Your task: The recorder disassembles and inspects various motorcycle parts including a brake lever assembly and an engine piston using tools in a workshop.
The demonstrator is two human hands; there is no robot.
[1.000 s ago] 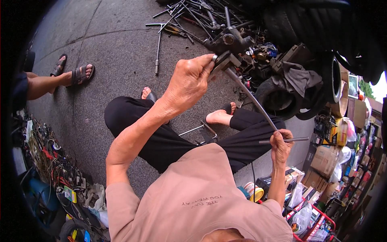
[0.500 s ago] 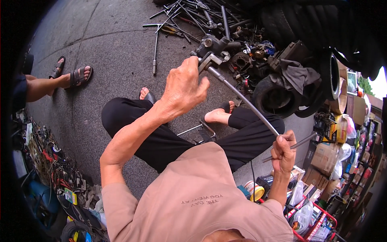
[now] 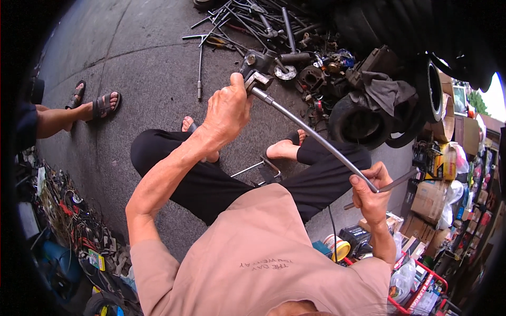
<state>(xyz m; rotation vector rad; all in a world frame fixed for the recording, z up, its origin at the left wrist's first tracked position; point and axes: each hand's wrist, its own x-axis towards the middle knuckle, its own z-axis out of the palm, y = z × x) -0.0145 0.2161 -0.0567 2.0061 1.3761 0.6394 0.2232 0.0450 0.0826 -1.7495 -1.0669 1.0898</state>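
Note:
My right hand [image 3: 372, 199] is closed around the crossbar of a long steel T-handle socket wrench [image 3: 318, 138], at the right. The shaft slants up and left to a dark metal mechanical part [image 3: 256, 62] with a pale bracket. Its socket end meets that part near the bracket; whether it sits on a bolt is too small to tell. My left hand [image 3: 227, 108] grips the part from the near side, thumb upward, and its fingers hide some of it. Both are held above the ground in front of my knees.
Another T-handle wrench [image 3: 200, 68] lies on the pavement beside a heap of tools [image 3: 263, 21]. Tires [image 3: 358, 124] and loose metal parts are at the far right. A person's sandaled foot [image 3: 106, 105] stands left. Wires and scrap [image 3: 63, 210] pile at the near left; boxes [image 3: 429, 200] line the right.
My left hand and the metal part have moved slightly left. My right hand has shifted a little right and down, turning its grip on the crossbar, with the wrench still against the part.

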